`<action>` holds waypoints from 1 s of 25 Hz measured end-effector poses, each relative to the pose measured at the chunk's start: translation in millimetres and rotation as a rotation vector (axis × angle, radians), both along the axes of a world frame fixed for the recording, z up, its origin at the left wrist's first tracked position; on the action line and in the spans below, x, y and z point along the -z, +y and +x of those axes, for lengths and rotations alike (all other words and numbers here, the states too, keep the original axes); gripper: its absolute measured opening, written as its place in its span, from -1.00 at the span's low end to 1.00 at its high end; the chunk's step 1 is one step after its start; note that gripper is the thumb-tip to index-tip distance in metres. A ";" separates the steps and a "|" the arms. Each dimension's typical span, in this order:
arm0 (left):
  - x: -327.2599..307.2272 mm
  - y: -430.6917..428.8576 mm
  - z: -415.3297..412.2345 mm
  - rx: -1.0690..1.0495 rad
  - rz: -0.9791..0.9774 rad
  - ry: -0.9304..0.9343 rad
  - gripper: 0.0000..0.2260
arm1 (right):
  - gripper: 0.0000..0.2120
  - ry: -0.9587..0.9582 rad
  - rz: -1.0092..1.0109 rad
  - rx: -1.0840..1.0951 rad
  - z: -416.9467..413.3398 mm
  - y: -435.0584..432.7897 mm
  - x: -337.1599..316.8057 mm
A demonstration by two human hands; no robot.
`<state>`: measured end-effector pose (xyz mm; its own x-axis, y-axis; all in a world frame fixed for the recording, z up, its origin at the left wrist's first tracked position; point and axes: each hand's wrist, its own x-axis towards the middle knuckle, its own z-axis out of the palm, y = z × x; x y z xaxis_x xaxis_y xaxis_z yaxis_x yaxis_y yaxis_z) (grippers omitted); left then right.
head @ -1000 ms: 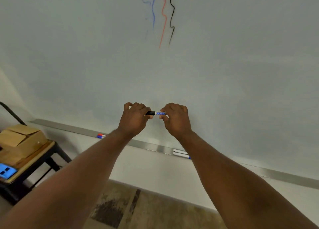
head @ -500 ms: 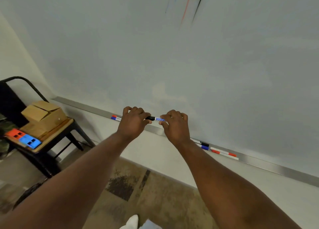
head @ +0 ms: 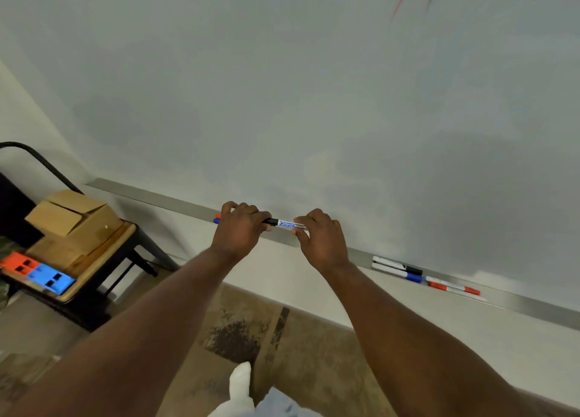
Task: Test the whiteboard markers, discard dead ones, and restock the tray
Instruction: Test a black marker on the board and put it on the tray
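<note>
At far left, a cardboard box (head: pixel 75 215) sits on a small table (head: pixel 103 261). The left hand (head: pixel 240 228) grips the capped end of a black whiteboard marker (head: pixel 288 224), held level just before the metal tray (head: pixel 163 198). The right hand (head: pixel 320 239) pinches its barrel. Further right, 3 markers lie in the tray: black-capped marker (head: pixel 397 265), blue-capped marker (head: pixel 398 273), red-capped marker (head: pixel 452 286).
</note>
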<state>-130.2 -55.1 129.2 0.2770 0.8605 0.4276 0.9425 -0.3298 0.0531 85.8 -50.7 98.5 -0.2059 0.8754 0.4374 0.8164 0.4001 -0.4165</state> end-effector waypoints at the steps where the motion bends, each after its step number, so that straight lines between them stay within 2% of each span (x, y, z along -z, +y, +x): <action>1: 7.3 12.5 -12.3 0.015 -0.019 -0.004 -0.92 | -0.83 0.005 -0.015 0.025 -12.3 8.5 6.6; 6: 45.3 73.1 -73.3 0.017 -0.135 -0.022 -0.87 | -0.80 0.003 -0.145 0.111 -78.4 50.7 37.0; 10: 69.6 102.6 -115.9 0.010 -0.267 -0.079 -0.85 | -0.73 0.118 -0.328 0.189 -126.6 72.1 55.1; 17: 107.9 151.7 -164.1 -0.136 -0.481 -0.242 -0.77 | -0.69 0.332 -0.536 0.360 -191.0 106.3 91.3; 20: 124.5 166.2 -173.8 -0.203 -0.550 -0.324 -0.73 | -0.70 0.336 -0.573 0.381 -206.1 121.0 101.2; 25: 137.6 186.6 -183.6 -0.360 -0.670 -0.353 -0.76 | -0.75 0.353 -0.605 0.414 -228.4 139.8 118.4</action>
